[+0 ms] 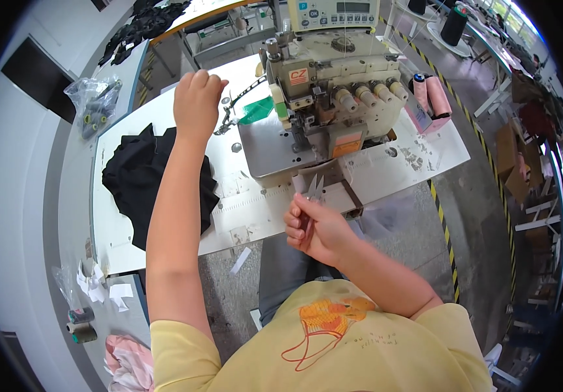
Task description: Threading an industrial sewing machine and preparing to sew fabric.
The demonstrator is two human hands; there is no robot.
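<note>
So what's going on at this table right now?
A person in a yellow shirt sits at a white work table with a cream industrial sewing machine. The right hand holds small metal thread snips near the table's front edge. The left hand is raised in a fist above the table, beside a pile of black fabric. Nothing lies under the needle.

Person wears a pale yellow short-sleeved T-shirt (334, 346); orange and red line-drawn print on the chest, small dark lettering beside it. Sleeves end above the elbows, forearms bare. Grey trousers (288, 274) at the lap. No rings, watch or gloves on either hand.
</note>
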